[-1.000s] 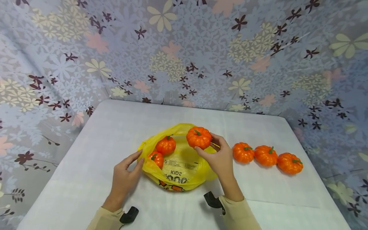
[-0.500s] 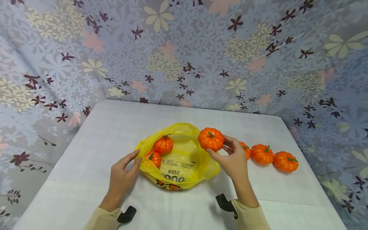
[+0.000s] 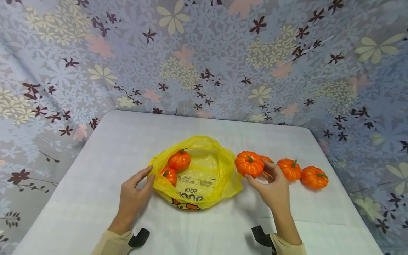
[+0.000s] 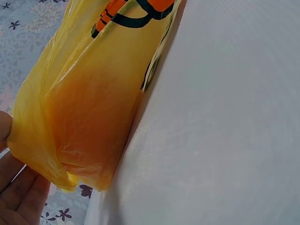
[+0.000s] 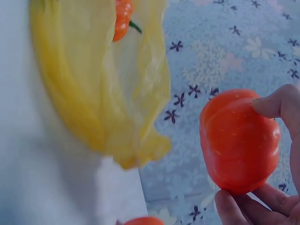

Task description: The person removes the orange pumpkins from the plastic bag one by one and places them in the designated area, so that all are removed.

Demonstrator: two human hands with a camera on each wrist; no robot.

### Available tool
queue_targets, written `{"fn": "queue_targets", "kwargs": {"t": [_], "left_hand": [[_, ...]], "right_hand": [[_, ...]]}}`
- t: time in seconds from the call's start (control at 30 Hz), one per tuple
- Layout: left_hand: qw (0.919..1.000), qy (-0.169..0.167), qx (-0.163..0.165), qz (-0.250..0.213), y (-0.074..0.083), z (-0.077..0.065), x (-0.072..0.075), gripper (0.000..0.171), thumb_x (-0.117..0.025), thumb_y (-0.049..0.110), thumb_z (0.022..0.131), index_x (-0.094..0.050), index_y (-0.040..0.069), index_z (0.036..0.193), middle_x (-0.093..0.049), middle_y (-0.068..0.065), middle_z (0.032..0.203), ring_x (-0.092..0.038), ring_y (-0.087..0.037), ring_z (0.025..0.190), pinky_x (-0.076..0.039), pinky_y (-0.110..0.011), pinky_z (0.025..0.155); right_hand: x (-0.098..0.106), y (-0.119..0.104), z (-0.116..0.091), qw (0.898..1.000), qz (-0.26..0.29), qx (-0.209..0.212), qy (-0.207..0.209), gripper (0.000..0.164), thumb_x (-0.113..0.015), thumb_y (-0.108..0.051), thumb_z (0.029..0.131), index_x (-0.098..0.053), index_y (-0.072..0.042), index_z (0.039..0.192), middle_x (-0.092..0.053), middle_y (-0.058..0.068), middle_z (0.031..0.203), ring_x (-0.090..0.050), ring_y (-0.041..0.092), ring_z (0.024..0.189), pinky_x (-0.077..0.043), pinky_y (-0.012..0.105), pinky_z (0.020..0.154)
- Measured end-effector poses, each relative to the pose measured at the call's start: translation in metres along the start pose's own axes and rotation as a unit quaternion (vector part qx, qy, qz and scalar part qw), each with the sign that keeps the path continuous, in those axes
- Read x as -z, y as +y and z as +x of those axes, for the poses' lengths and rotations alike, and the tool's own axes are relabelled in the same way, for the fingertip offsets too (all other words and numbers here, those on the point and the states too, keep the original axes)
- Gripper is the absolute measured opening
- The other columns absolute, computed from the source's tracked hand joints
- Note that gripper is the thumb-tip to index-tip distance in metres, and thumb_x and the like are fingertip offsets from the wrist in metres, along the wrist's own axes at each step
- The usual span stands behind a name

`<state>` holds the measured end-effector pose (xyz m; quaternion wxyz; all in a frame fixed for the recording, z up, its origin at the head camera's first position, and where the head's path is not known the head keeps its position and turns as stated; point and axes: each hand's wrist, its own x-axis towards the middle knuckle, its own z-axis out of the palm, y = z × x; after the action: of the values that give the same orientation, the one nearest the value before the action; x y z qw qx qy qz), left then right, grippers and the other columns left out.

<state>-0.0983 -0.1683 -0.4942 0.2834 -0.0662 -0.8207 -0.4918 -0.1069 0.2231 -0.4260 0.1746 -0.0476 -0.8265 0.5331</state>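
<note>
My right hand [image 3: 274, 186] grips a small orange pumpkin [image 3: 249, 164] with a green stem, just right of a yellow plastic bag [image 3: 227, 177]. In the right wrist view, thumb and fingers hold that pumpkin [image 5: 240, 140] from one side, apart from the bag [image 5: 75, 84]. The bag lies on its base with its mouth spread wide, and two pumpkins [image 3: 179, 160] sit inside at its left. At the left rim, my left hand [image 3: 134, 194] pinches the bag's edge; the left wrist view shows the yellow film [image 4: 35, 140] between thumb and fingers.
Three more pumpkins stand in a row at the right, the nearest partly hidden behind the held one; the farthest right pumpkin [image 3: 314, 177] is near the side edge. A white cloth covers the table [image 3: 127, 134]. Floral fabric [image 3: 204, 63] hangs behind and at both sides.
My right hand has carried the pumpkin from over the bag's mouth rightward and down, to beside the row. The left hand keeps its hold on the rim; the view has shifted slightly.
</note>
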Motion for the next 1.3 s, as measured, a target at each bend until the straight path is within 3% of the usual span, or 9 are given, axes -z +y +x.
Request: {"fn": "queue_targets", "kwargs": {"t": [0.3,0.53,0.67,0.83,1.07,1.3], "left_hand": [[0.9999,0.005,-0.009,0.009,0.0,0.0,-0.001,0.033,-0.076,0.004,0.09,-0.073,0.007,0.123,-0.073,-0.007,0.116,-0.069,-0.027,0.106,-0.043,-0.011,0.096],[0.9999,0.006,-0.008,0.008,0.0,-0.001,0.001,0.034,-0.075,0.004,0.09,-0.073,0.007,0.123,-0.073,-0.007,0.116,-0.069,-0.028,0.106,-0.043,-0.011,0.096],[1.0,0.0,0.0,0.007,-0.001,-0.001,0.001,0.033,-0.075,0.005,0.091,-0.073,0.007,0.124,-0.072,-0.007,0.117,-0.068,-0.028,0.108,-0.044,-0.012,0.096],[0.9999,-0.004,0.004,0.01,0.0,-0.002,0.0,0.033,-0.074,0.007,0.091,-0.073,0.008,0.124,-0.072,-0.007,0.117,-0.068,-0.027,0.109,-0.043,-0.012,0.097],[0.9999,-0.002,0.007,0.008,0.001,-0.001,0.001,0.034,-0.075,0.005,0.09,-0.073,0.008,0.124,-0.073,-0.008,0.116,-0.068,-0.026,0.108,-0.043,-0.011,0.096],[0.9998,-0.006,0.014,0.012,0.002,-0.001,0.001,0.033,-0.074,0.006,0.091,-0.073,0.007,0.124,-0.073,-0.007,0.117,-0.068,-0.027,0.108,-0.042,-0.01,0.096]], "right_hand": [[0.021,0.025,-0.014,0.998,-0.043,-0.052,0.007,0.072,-0.09,-0.013,0.076,-0.055,0.004,0.136,-0.058,0.017,0.133,-0.057,0.024,0.116,-0.044,0.005,0.086],[0.03,0.047,-0.024,0.993,-0.061,-0.104,-0.015,0.078,-0.091,-0.023,0.077,-0.052,0.003,0.139,-0.055,0.018,0.139,-0.055,0.03,0.123,-0.043,0.005,0.087],[0.034,0.056,-0.03,0.988,-0.077,-0.136,-0.021,0.083,-0.091,-0.031,0.076,-0.05,0.004,0.139,-0.054,0.021,0.139,-0.053,0.034,0.127,-0.045,0.011,0.09],[0.037,0.064,-0.033,0.985,-0.089,-0.145,-0.032,0.084,-0.092,-0.031,0.075,-0.05,0.006,0.138,-0.055,0.026,0.137,-0.055,0.038,0.125,-0.047,0.015,0.09],[0.037,0.07,-0.031,0.979,-0.11,-0.165,-0.049,0.09,-0.092,-0.034,0.074,-0.048,0.006,0.14,-0.053,0.029,0.138,-0.053,0.04,0.127,-0.046,0.036,0.097],[0.038,0.071,-0.03,0.971,-0.105,-0.202,-0.067,0.096,-0.092,-0.035,0.073,-0.042,0.007,0.144,-0.048,0.029,0.143,-0.049,0.041,0.131,-0.045,0.04,0.1]]}}
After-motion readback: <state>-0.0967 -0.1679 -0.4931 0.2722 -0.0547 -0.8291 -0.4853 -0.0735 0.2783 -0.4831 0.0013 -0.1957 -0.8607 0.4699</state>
